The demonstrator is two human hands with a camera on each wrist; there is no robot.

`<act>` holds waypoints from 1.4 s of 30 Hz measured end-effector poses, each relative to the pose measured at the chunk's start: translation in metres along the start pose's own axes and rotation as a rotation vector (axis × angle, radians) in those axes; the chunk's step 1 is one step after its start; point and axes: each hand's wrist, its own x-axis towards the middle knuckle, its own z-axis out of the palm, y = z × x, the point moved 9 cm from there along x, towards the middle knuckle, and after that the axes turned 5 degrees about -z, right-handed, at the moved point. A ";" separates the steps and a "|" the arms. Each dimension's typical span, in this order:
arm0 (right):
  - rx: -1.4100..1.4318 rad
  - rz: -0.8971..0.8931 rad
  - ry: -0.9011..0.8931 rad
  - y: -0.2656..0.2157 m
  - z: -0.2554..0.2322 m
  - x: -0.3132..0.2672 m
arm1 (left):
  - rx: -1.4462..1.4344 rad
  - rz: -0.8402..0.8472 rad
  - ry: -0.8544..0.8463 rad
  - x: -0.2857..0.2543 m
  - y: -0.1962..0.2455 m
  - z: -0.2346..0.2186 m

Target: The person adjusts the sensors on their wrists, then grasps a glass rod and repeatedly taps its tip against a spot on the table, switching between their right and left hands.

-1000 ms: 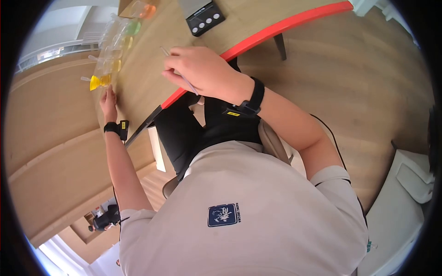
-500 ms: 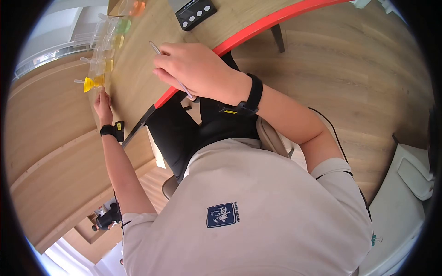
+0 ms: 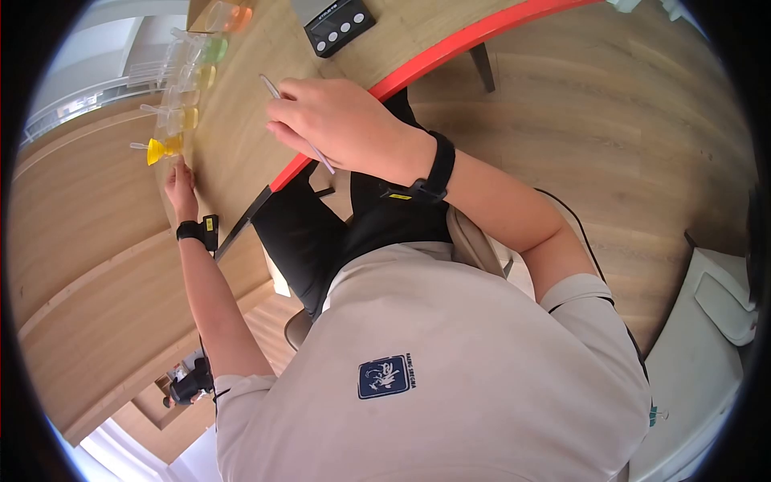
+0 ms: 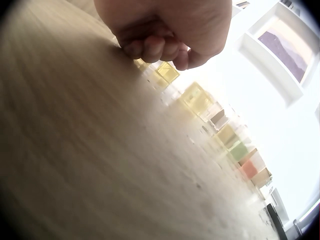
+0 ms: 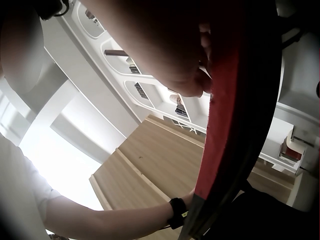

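Observation:
My right hand (image 3: 341, 124) hovers over the table's red edge, gripping a thin greyish rod (image 3: 269, 84) that slants across the palm and sticks out at both ends. At the far left of the table my left hand (image 3: 181, 193) reaches forward, fingertips right at the base of a clear cup of amber liquid (image 3: 173, 145) with a yellow funnel (image 3: 156, 151) at its top. The left wrist view shows curled fingers (image 4: 155, 48) low over the tabletop, a cup of yellow liquid (image 4: 168, 72) just beyond them. I cannot tell whether these fingers hold anything.
A row of clear cups runs along the table's far side, among them a yellow one (image 3: 189, 118), a green one (image 3: 214, 48) and an orange one (image 3: 239, 18). A black digital scale (image 3: 341, 28) stands near the back. Red trim (image 3: 450, 50) borders the wooden table.
Early on, the head view shifted slightly, so the table, scale and cups sit a little further left. Both hands keep nearly the same pose, the rod still in the right.

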 end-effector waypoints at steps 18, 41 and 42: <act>0.037 0.038 0.013 0.007 0.003 -0.002 | 0.069 0.004 0.005 -0.011 0.005 0.002; -0.057 -0.017 0.095 0.011 0.006 0.002 | 0.088 -0.006 -0.005 -0.010 0.003 0.005; -0.066 -0.025 0.098 0.010 0.006 0.002 | 0.069 -0.006 -0.005 -0.010 0.003 0.005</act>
